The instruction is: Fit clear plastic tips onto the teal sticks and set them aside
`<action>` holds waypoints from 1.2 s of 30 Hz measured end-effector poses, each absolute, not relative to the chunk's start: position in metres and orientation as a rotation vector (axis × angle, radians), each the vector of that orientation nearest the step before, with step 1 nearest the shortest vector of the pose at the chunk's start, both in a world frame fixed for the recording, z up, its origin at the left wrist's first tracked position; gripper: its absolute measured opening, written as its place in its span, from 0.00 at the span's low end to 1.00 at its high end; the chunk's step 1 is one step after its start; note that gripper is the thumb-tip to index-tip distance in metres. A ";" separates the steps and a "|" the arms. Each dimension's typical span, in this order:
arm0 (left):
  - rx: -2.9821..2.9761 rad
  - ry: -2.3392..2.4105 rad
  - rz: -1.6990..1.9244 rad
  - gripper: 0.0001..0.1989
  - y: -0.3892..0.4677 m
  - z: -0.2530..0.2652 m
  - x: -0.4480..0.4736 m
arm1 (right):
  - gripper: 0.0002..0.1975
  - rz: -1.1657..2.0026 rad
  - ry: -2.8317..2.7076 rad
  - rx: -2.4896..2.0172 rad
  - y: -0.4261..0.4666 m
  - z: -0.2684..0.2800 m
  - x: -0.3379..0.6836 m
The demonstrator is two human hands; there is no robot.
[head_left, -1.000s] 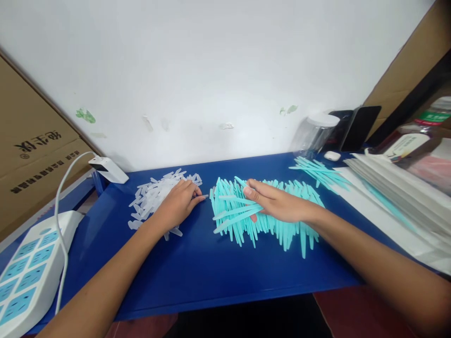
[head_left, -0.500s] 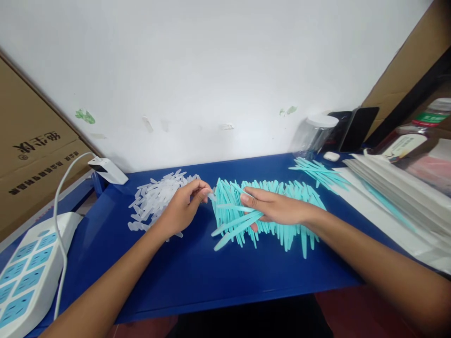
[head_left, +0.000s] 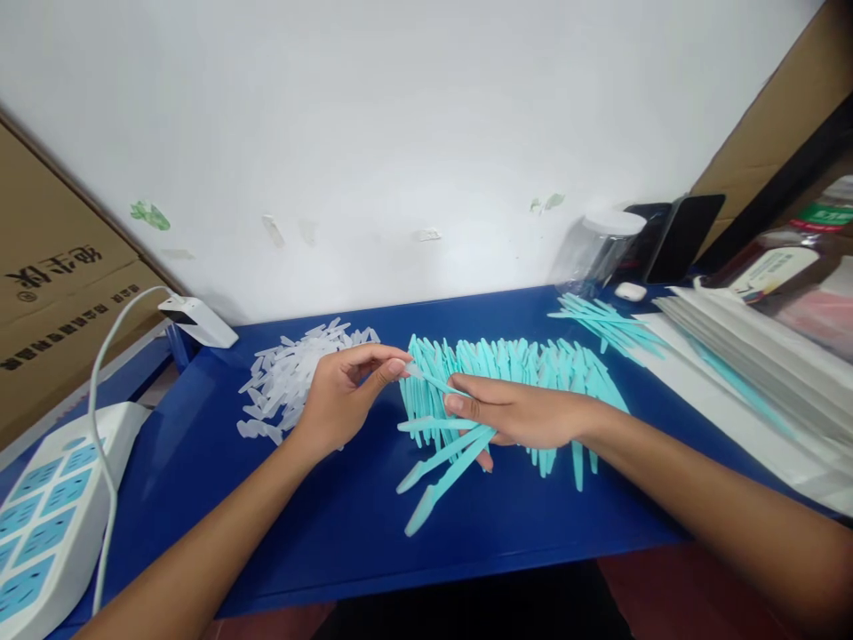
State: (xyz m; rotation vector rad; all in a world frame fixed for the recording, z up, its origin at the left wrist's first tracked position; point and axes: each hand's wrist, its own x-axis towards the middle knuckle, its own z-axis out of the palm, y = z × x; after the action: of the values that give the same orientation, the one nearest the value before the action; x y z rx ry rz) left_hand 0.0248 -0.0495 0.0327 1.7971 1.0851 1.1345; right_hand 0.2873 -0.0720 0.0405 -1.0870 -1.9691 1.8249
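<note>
My left hand (head_left: 350, 387) pinches a small translucent cap (head_left: 411, 368) between thumb and fingertips. The cap meets the end of a turquoise eyebrow razor (head_left: 436, 382), whose other end is between the thumb and finger of my right hand (head_left: 513, 409). Several more turquoise razors (head_left: 443, 455) fan out to the left from the same hand, with pale covers on at least two of their ends. Behind and below my right hand lies a long row of turquoise razors (head_left: 533, 358). A heap of translucent caps (head_left: 283, 378) lies to the left, partly behind my left hand.
A small group of razors (head_left: 603, 322) lies at the back right of the blue table (head_left: 320, 533). Beyond are a clear jar (head_left: 593, 253), a phone (head_left: 686, 236) and stacked white packets (head_left: 753, 382). A power strip (head_left: 59, 498) with a cable stands left.
My left hand has moved slightly right, bringing the cap to a razor's end. The razors fanned from my right hand have swung lower, and one now points up-left to the cap.
</note>
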 end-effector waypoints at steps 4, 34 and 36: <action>1.808 1.095 1.141 0.13 -0.050 0.031 0.024 | 0.32 1.860 -1.934 -1.196 -0.071 0.040 0.288; 1.931 1.234 1.251 0.21 -0.034 0.025 0.010 | 0.27 1.572 -1.718 -0.905 -0.049 0.048 0.302; 1.974 1.235 1.175 0.20 -0.036 0.022 0.011 | 0.24 1.543 -1.646 -0.870 -0.045 0.048 0.305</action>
State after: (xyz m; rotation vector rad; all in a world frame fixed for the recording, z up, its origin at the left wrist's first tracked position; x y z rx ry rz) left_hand 0.0113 -0.0356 0.0221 1.9742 1.2352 1.1746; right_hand 0.3050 -0.0449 0.0482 -0.8696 -1.6459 1.5431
